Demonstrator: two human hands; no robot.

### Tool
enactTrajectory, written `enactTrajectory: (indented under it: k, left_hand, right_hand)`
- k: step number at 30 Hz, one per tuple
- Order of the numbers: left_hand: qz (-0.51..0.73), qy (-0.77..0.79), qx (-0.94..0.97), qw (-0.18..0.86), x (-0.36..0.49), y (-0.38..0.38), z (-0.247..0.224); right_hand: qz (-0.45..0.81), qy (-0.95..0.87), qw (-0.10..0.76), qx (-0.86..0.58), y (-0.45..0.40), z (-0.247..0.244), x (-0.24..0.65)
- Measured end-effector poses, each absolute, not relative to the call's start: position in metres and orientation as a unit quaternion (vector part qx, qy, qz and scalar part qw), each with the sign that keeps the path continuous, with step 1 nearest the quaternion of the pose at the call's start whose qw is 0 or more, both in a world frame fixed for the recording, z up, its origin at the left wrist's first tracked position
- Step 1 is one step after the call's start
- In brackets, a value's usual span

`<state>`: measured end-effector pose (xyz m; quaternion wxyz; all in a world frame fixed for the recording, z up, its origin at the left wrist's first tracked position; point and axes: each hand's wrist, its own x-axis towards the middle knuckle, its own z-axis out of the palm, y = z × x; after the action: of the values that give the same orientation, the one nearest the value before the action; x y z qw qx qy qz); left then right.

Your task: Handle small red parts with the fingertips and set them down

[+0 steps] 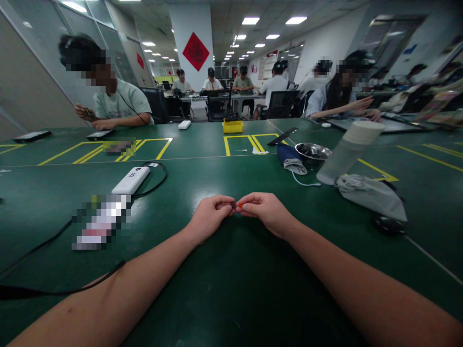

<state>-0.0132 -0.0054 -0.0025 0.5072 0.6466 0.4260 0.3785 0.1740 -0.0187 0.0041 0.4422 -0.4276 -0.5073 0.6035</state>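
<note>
Both of my hands meet above the green table [188, 178], fingertips nearly touching. My left hand [211, 214] pinches a small dark piece [232, 205] between thumb and fingers. In the pinch of my right hand [267, 212] is a small orange-red piece [240, 205]. The two pieces are side by side at the fingertips; whether they touch is too small to tell.
Left of my hands lie a white power bank [130, 180], a black cable and a blurred phone-like object [103, 224]. At right are a metal bowl [313, 151], a tilted bottle [345, 154], a grey pouch [372, 195] and a black mouse [388, 225]. Several people sit beyond.
</note>
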Motion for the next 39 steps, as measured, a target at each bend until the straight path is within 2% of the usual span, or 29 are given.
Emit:
enactTrajectory:
  k: [17,39]
  left_hand:
    - [0.385,0.424,0.597,0.561,-0.0099,-0.0079,0.0029]
    - [0.363,0.415,0.64,0.534,-0.0113,-0.0064,0.0003]
  right_hand:
    - [0.595,-0.553,0.409,-0.416,-0.0174,-0.0001,0.1778]
    - [0.584,-0.561,0.403,-0.425,-0.0197,0.0049,0.1752]
